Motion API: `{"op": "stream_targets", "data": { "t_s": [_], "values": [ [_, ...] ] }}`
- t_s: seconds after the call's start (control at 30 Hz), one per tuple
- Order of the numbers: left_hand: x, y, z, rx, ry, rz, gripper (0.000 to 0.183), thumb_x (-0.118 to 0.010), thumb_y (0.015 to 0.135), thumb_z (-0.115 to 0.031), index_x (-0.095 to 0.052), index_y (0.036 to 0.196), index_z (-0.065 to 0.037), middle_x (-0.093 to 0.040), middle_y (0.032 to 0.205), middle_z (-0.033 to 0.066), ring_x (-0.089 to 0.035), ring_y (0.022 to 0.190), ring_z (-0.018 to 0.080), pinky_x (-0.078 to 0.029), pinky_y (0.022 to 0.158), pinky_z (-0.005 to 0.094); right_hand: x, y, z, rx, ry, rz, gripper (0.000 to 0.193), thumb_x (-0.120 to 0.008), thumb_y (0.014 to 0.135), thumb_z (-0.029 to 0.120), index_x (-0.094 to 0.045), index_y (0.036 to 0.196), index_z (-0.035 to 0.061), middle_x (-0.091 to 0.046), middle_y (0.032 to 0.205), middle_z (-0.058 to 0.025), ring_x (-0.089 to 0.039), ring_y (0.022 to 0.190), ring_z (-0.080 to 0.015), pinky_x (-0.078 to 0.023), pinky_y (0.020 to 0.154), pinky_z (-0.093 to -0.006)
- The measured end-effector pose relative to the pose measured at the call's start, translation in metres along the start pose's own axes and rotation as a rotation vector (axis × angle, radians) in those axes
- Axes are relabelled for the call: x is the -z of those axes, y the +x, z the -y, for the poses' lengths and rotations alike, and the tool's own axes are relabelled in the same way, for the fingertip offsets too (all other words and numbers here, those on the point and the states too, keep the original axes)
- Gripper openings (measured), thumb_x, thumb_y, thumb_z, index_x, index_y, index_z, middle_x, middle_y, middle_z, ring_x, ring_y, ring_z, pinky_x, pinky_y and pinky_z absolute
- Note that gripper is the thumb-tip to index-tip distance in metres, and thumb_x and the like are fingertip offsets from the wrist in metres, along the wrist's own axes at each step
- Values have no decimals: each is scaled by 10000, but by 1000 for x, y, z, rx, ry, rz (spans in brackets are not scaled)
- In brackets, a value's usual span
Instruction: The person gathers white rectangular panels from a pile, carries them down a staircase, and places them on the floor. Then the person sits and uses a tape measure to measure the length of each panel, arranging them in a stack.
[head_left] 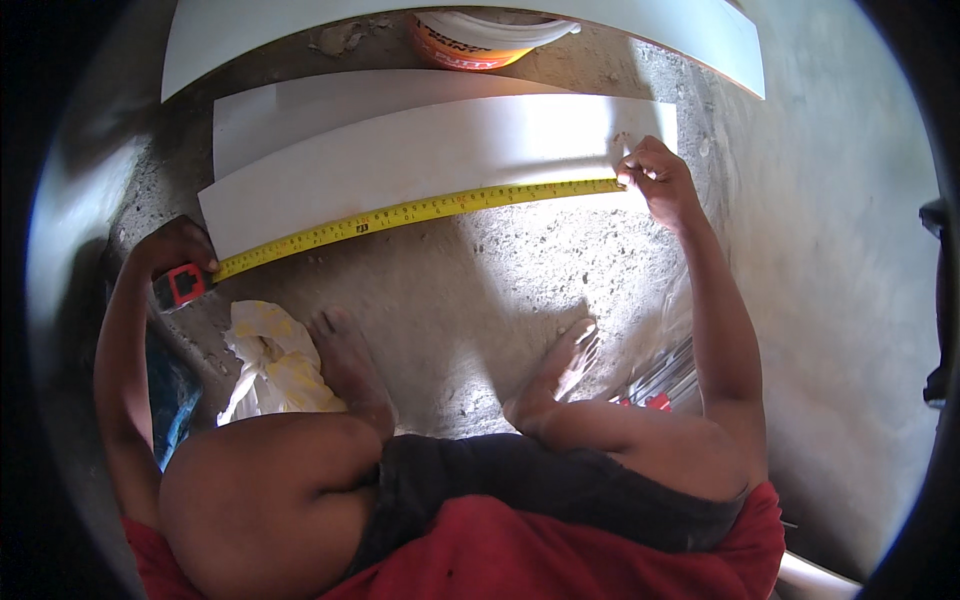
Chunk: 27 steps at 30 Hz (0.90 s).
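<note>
A yellow tape measure (430, 209) is pulled out along the near edge of a long white board (450, 145). Its red and black case (186, 285) sits at the left, gripped by my left hand (178, 250) near the board's left corner. Toward the board's right end, my right hand (660, 180) pinches the free end of the blade between thumb and fingers. Another white board (300, 115) lies partly under the first, its far side showing.
A third white panel (460, 20) lies farther off, before an orange and white bucket (475, 42). A pale plastic bag (275, 355) rests by my left foot. Several thin metal pieces (660, 380) lie near my right knee. A wall (840, 250) rises at right.
</note>
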<state>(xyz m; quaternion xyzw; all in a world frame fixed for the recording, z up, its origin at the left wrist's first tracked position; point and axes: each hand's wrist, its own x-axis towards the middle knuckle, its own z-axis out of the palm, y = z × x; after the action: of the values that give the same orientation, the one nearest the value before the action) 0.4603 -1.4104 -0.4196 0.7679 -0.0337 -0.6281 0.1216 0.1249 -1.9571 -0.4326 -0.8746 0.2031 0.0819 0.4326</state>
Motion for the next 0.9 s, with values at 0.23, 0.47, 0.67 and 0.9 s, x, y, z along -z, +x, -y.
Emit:
{"op": "stream_targets", "data": {
  "t_s": [0.23, 0.47, 0.67, 0.9],
  "values": [
    [0, 0, 1, -99, -4, 31, 393, -775, 556, -184, -713, 859, 58, -688, 736, 97, -627, 596, 140, -527, 600, 279, -1, 4, 0, -3, 0, -15, 21, -643, 830, 7, -657, 844, 14, -526, 796, -33, -497, 704, -135, -428, 692, -275],
    [1, -2, 1, -20, 17, -4, 390, -782, 542, -150, -723, 876, 43, -704, 781, 116, -650, 674, 151, -524, 692, 282, -3, 8, 1, 12, -31, -67, 26, -628, 837, -21, -631, 833, 5, -527, 810, -37, -503, 716, -128, -422, 688, -269],
    [1, 3, 6, -92, 8, 19, 364, -782, 554, -136, -719, 861, 49, -698, 761, 110, -640, 637, 151, -524, 645, 285, -2, 7, 1, 5, 165, -10, 40, -617, 839, -10, -608, 815, 20, -501, 812, -17, -475, 730, -108, -394, 692, -252],
    [5, 4, 10, -74, 3, 14, 361, -786, 558, -136, -716, 854, 59, -698, 762, 114, -637, 617, 157, -522, 630, 283, -2, 11, -1, -122, 246, 15, 41, -615, 823, -36, -610, 805, 1, -485, 812, -14, -478, 749, -104, -395, 700, -250]
  ]
}}
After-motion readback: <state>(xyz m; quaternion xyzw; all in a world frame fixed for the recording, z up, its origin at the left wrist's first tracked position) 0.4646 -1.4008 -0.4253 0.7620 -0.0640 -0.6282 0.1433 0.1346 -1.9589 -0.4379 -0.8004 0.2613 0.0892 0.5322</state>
